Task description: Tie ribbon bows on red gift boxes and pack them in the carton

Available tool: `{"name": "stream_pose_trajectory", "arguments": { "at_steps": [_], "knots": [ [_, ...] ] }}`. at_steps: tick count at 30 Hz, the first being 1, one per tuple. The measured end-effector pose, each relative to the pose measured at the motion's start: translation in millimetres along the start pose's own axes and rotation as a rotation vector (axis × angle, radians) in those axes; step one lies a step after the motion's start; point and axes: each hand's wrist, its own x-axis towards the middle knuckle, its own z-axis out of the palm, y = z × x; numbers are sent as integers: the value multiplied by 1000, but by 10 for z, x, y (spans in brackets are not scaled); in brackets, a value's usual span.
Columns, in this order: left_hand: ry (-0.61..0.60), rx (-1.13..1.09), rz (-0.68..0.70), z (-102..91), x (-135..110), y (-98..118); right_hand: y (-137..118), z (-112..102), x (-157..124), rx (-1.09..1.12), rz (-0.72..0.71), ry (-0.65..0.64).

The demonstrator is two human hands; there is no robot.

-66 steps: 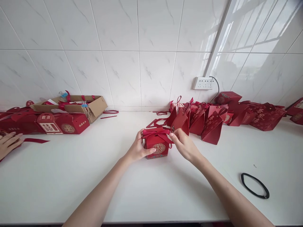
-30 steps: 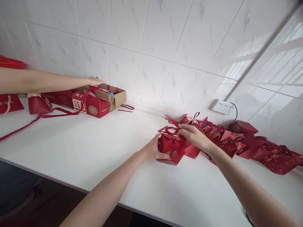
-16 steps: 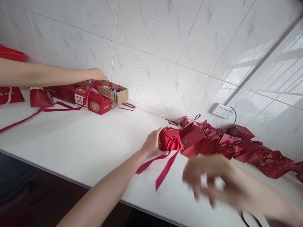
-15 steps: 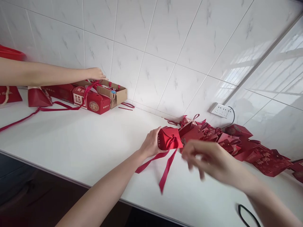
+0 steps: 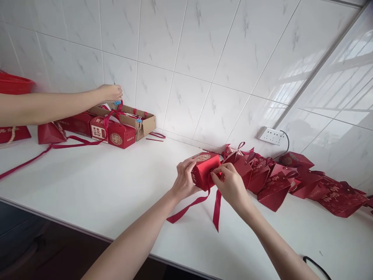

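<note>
So your left hand (image 5: 185,177) is clamped around the red gift box (image 5: 205,163), which is tipped over the white table (image 5: 116,186), just left of those red gift bags (image 5: 271,186). Your right hand (image 5: 230,181) has thumb and forefinger almost together at the flap, can't tell if they're gripping the dark red ribbon (image 5: 216,216). Its two tails dangle toward you. Co-worker's hand (image 5: 110,92) is over the cardboard tray (image 5: 150,123).

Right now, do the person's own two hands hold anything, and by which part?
The left hand holds a red box by its left side. The right hand is at its ribboned face; whether it pinches the ribbon cannot be told.
</note>
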Motion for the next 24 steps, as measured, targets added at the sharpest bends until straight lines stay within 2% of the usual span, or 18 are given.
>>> {"name": "stream_pose_trajectory", "arguments": {
  "at_steps": [4, 9, 13, 15, 19, 21, 24],
  "knots": [
    [21, 8, 36, -7, 29, -15, 20, -7, -8, 139, 38, -3],
    [55, 73, 87, 6, 43, -45, 129, 41, -55, 100, 23, 40],
    [-45, 87, 62, 9, -2, -75, 143, 103, -62, 132, 68, 99],
    [-86, 92, 65, 8, -23, -84, 118, 120, -65, 209, 93, 80],
    [-19, 87, 80, 12, -29, -97, 60, 68, -56, 502, 201, -24],
    [-42, 98, -3, 14, -12, -114, 34, -44, -63, 703, 247, -66],
    [-52, 147, -308, -1, 34, -171, -35, -366, -153, 859, 182, -36]
  ]
}}
